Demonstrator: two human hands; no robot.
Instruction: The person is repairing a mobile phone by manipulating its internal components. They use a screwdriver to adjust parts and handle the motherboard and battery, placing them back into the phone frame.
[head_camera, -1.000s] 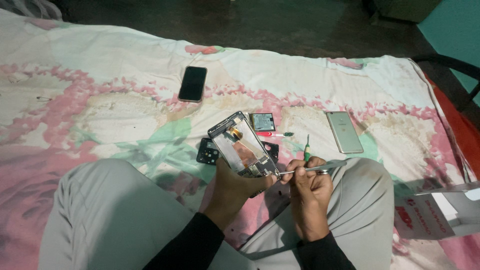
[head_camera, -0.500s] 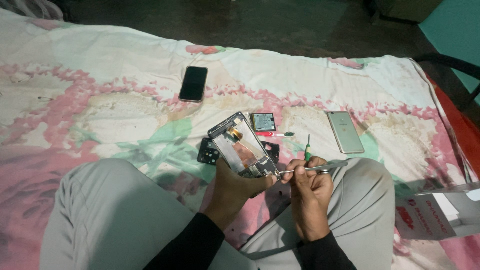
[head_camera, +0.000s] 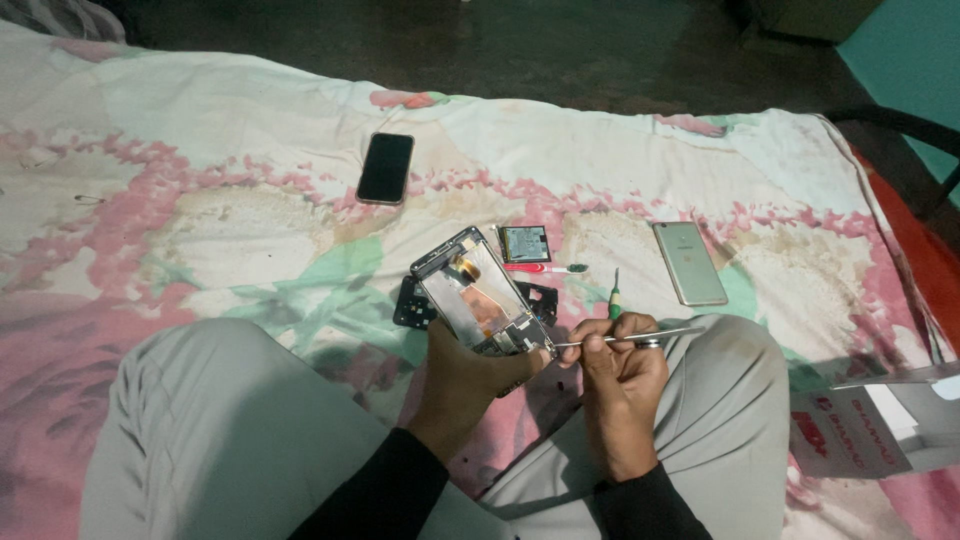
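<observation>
Bedsheet (head_camera: 200, 150) spreads beyond the fingers. Left hand (head_camera: 465, 375) grips the opened phone frame (head_camera: 480, 295) tilted up; right hand (head_camera: 620, 365) pinches tweezers (head_camera: 625, 338), tips at the frame's lower corner (a fiddly spot). Picking at a small part; steadiness matters.

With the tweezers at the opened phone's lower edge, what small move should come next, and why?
Probably ease the tweezers tip slightly further in at the lower corner of the phone: the right hand holds them level there, and the left hand braces the frame.
</observation>
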